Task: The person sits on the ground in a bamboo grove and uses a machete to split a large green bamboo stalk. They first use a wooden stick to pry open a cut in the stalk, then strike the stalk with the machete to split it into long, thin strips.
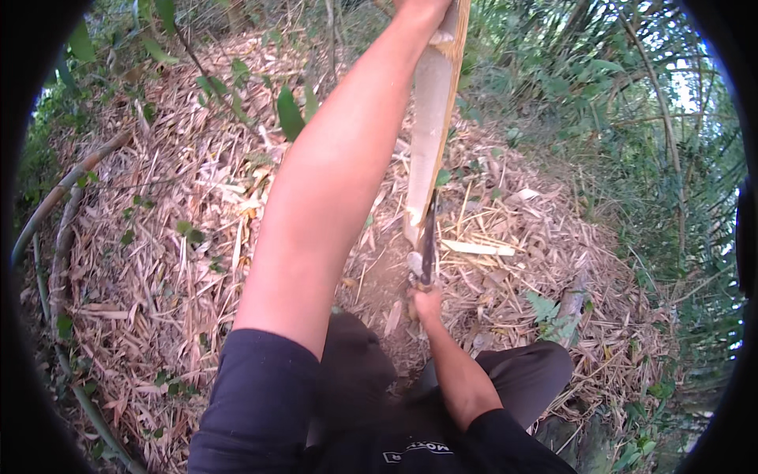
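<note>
A long split piece of bamboo (pixel 430 118), pale inside with a yellowish edge, stands nearly upright in front of me. My left arm reaches far up, and my left hand (pixel 425 9) is closed on its upper part, with the fingers partly cut off by the picture's top edge. Low down, close to the ground, my right hand (pixel 426 303) is wrapped around the handle of a knife. Its long dark blade (pixel 429 245) points upward along the bamboo's lower right edge. Whether the blade touches the bamboo I cannot tell.
Dry leaves and bamboo litter (pixel 166 261) cover the ground. A pale yellow strip (pixel 478 248) lies right of the knife. Curved stems (pixel 67 186) stand at the left, a leafy twig (pixel 290 114) hangs near my left arm, and dense green growth (pixel 600 118) fills the right.
</note>
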A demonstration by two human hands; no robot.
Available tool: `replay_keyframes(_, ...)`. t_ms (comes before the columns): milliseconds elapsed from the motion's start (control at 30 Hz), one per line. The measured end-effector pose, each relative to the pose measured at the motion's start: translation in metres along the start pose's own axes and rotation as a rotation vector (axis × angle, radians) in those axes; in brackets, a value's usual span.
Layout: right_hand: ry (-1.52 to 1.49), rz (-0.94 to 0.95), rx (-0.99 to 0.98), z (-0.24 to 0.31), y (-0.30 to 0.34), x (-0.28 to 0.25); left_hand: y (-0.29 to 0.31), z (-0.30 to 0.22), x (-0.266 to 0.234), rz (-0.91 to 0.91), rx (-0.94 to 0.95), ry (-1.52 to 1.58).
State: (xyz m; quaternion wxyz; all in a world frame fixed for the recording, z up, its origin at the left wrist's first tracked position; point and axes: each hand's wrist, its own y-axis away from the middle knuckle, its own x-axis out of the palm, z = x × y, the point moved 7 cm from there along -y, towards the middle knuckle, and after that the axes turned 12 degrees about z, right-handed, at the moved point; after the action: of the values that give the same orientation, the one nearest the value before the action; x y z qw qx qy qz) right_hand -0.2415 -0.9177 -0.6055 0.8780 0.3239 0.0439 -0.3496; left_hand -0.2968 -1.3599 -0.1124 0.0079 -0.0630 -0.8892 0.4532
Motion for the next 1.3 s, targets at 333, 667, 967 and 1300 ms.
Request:
replay_keyframes(333,-0.021,-0.225,-0.208,0.157,0.095,-0.057,-0.009,0.021,-0.009,-0.065,-0.197,-0.048)
replay_keyframes(667,0.151,-0.965,-1.501,0.460,0.212,-0.208,0.021,-0.043,-0.039,-0.082,-0.313,-0.050)
replay_keyframes(967,-0.155,0.347,0.233,0.009,-0.058,-0.046,0.032,-0.004,-0.068,-0.117,-0.206,0.178)
replay_keyframes(1300,0.254,-0.275,-0.030,0.064,0.035,-0.041,0.032,0.026,-0.164,0.079,-0.250,0.866)
